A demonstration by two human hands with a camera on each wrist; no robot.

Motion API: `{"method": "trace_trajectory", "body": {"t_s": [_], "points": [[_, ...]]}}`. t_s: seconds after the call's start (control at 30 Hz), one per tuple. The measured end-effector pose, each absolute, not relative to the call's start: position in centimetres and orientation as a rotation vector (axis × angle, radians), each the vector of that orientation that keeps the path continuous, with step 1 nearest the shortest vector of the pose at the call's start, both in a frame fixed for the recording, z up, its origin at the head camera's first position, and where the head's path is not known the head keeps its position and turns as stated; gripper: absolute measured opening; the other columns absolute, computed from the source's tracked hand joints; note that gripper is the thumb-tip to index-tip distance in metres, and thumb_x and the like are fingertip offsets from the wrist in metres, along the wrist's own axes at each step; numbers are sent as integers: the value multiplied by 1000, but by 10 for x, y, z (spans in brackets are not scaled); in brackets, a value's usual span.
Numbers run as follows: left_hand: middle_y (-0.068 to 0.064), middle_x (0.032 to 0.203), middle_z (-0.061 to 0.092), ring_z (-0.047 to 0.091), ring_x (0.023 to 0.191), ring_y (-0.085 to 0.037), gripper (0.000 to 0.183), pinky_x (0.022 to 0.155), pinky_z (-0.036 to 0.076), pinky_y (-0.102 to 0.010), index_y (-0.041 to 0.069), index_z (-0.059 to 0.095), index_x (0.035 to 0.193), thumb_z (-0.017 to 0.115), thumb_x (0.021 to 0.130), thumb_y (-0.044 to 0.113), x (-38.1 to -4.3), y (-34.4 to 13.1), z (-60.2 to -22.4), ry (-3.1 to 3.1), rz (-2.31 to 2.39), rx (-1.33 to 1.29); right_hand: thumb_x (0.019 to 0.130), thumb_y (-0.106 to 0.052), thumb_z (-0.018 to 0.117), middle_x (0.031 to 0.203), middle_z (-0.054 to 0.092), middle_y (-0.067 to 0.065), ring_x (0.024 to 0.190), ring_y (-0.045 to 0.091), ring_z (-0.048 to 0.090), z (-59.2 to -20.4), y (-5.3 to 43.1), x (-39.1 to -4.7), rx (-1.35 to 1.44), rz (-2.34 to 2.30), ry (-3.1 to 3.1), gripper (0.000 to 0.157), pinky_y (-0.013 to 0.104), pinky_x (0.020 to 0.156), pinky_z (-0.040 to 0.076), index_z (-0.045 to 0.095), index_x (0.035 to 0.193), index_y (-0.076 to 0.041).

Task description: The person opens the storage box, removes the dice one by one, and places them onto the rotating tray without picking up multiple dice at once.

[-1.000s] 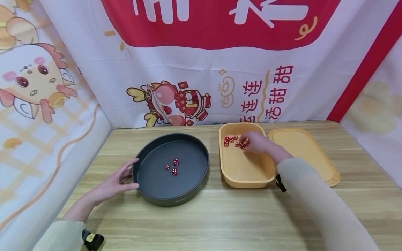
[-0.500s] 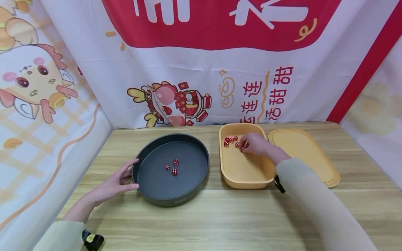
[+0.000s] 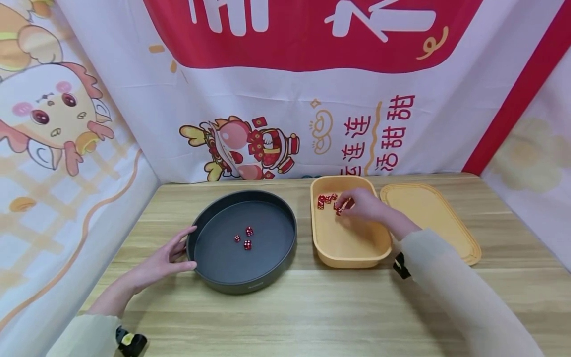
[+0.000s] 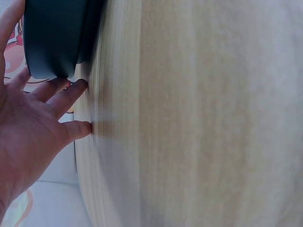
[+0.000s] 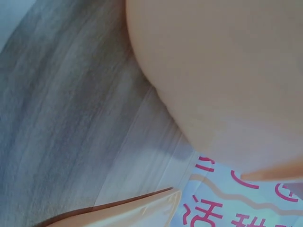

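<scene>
My right hand [image 3: 363, 204] reaches into the yellow tub [image 3: 352, 248] and pinches a red die [image 3: 339, 211] at the fingertips, low over the tub's floor. More red dice [image 3: 327, 199] lie beside it, near the tub's back left corner; the fingers partly cover some. Three red dice [image 3: 248, 245] rest apart inside the round dark grey pan [image 3: 267, 260]. Against that pan's left side rests my left hand [image 3: 156, 265], thumb and fingers spread. In the left wrist view, its extended fingers touch the pan wall [image 4: 54, 38] and tabletop.
A flat yellow lid [image 3: 432, 218] lies on the wooden table [image 3: 285, 317], right of the tub. Printed cloth [image 3: 285, 109] hangs behind the table and along both sides. A blurred peach surface fills much of the right wrist view.
The right hand has shifted slightly left inside the tub, and the die at its fingertips has moved with it. The left hand, pan and its three dice have stayed put.
</scene>
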State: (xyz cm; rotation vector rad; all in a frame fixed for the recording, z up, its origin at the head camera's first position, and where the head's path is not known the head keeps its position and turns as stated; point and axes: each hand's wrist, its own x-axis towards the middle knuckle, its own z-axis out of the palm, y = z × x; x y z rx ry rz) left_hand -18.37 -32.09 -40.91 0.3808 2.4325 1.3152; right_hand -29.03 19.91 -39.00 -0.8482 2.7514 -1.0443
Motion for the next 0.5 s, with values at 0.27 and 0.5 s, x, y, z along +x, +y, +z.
{"method": "trace_trajectory", "body": {"t_s": [0.27,0.5], "points": [[-33,155,8,16,138,-53,86,104,27,-63,19,10,157,68,93,18,-183,-322,-410,2432,1324,387,81,-2,77,90,70,4,79,19,66,-379,188,-278,-912,-1094,2744,14,32,73,54,71,93,-3],[-34,155,8,15,138,-53,86,104,27,-63,19,11,157,68,93,18,-184,-322,-410,2432,1325,385,81,-3,77,92,71,3,80,18,65,-366,171,-267,-874,-1202,2707,16,31,72,54,73,97,-5]]}}
